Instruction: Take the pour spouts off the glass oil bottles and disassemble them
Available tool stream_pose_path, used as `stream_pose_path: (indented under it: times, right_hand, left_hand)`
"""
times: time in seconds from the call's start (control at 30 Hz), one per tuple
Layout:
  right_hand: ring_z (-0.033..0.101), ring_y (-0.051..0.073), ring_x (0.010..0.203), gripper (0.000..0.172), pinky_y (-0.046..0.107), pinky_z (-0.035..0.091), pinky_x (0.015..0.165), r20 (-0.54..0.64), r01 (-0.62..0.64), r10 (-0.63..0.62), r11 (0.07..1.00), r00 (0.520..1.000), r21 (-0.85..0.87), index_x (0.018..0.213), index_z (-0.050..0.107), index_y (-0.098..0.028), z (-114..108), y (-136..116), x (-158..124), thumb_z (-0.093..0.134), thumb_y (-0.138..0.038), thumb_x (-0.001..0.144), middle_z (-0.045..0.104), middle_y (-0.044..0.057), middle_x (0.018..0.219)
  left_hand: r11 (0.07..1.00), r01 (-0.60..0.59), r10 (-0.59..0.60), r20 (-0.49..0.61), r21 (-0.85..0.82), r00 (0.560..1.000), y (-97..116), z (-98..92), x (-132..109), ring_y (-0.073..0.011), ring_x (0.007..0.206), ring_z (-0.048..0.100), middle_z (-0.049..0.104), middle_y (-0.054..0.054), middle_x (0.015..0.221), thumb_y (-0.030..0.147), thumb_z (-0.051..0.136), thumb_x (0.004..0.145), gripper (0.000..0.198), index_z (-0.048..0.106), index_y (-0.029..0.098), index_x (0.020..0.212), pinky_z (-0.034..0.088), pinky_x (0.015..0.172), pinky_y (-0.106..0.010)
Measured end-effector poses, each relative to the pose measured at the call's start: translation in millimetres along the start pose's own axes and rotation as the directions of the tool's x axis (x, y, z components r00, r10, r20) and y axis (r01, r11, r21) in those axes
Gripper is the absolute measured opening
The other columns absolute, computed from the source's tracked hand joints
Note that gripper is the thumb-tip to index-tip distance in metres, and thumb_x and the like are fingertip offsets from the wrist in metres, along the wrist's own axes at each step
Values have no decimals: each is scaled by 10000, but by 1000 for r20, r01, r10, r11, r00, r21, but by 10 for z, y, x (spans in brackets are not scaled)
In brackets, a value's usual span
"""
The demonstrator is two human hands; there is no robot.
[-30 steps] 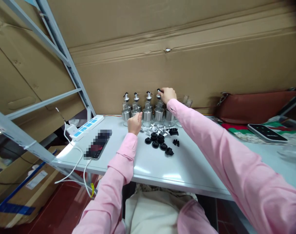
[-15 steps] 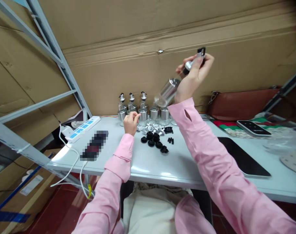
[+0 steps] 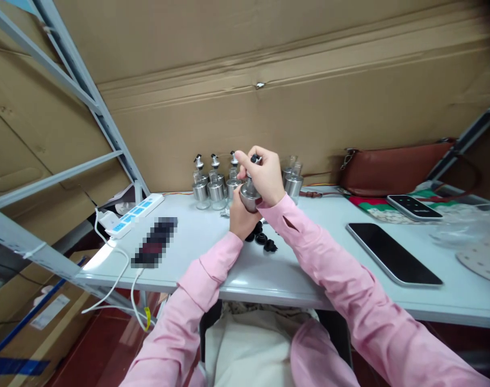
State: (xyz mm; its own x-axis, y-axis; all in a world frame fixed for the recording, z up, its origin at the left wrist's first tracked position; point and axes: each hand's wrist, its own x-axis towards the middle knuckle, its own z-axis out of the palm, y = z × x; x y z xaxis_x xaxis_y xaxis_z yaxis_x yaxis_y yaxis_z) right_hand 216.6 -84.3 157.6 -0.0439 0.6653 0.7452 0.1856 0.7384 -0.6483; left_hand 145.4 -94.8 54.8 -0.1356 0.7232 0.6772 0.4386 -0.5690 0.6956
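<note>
My left hand [image 3: 240, 219] is wrapped around a glass oil bottle [image 3: 250, 200] with a brushed metal sleeve, holding it upright above the table. At its top, the fingers of my right hand [image 3: 269, 174] are closed round the pourer spout [image 3: 256, 158], whose black tip shows between them. Behind my hands stand more oil bottles [image 3: 217, 192] of the same kind, several with silver-and-black pourer spouts and others with bare glass necks. Black round stoppers [image 3: 270, 245] lie on the table just below my hands, partly hidden by my left wrist and right sleeve.
To the left are a white power strip [image 3: 138, 215] and a pixelated dark object [image 3: 155, 242]. A dark-screened tablet-like device [image 3: 394, 253] lies to the right. Farther back are a brown bag [image 3: 390, 169] and a smaller grey device [image 3: 414, 207]. Cardboard [image 3: 293, 107] backs the table.
My right hand has come down and left with the bottle, from high on the right to the middle. My left hand has moved right and taken hold of the bottle's body.
</note>
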Motion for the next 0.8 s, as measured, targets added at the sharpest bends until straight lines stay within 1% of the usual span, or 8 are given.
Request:
stream_pose_path:
  times: [0.13,0.27,0.43,0.47,0.53,0.63,0.7,0.8]
  right_hand:
    - [555,123,609,484,270,446,620,-47,13,-15,999,999,-49,685,480,-200,-11,-52,-23,312,-630,832,501,-10,586]
    - [542,123,564,470,273,437,586,-49,-29,29,1000,998,0,654,467,-203,-13,-11,-5,345,-623,828,472,-17,546]
    - [465,87,433,478,236,389,480,28,-123,120,981,992,148,563,400,-199,-75,-48,44,458,-625,772,424,-40,456]
    - [451,80,414,484,228,376,460,54,-155,147,969,988,193,549,389,-198,-92,-65,55,485,-625,755,420,-43,441]
    - [429,72,388,492,219,356,431,123,-233,206,930,971,284,529,373,-196,-118,-93,76,534,-617,725,416,-47,416]
    - [414,69,367,507,221,348,410,244,-359,276,830,930,428,497,339,-198,-137,-123,96,572,-594,711,405,-49,397]
    - [409,66,361,520,227,357,413,319,-428,297,740,900,519,482,305,-201,-141,-149,100,570,-577,723,391,-53,402]
    - [391,57,357,527,234,370,429,415,-506,299,614,859,605,474,270,-201,-148,-202,94,548,-544,763,356,-65,423]
  left_hand:
    - [999,-22,26,-114,36,993,28,-76,25,-223,972,587,578,-66,1105,211,726,570,685,392,227,1168,470,824,-335]
    - [996,-8,15,77,-93,997,35,-172,59,-200,872,602,618,-42,966,216,752,515,665,446,189,1104,479,772,-301]
    - [955,150,-62,323,-255,944,27,-274,147,-173,798,568,606,-12,858,196,748,448,556,511,154,950,453,734,-284]
    - [938,215,-96,391,-273,915,34,-300,166,-170,773,564,603,-10,826,193,747,431,534,522,144,912,447,723,-288]
    - [867,376,-139,565,-328,813,57,-354,189,-173,711,566,599,-18,765,199,742,408,488,536,127,845,443,684,-302]
    - [629,658,-57,820,-414,569,100,-423,170,-197,636,582,596,-33,726,215,700,405,497,539,136,869,442,614,-327]
    - [459,793,35,900,-401,435,115,-456,139,-202,601,585,586,-28,712,231,657,401,545,524,167,926,432,579,-329]
    - [364,866,81,938,-342,336,107,-487,108,-195,563,571,568,-23,683,260,602,384,578,504,193,950,408,543,-320]
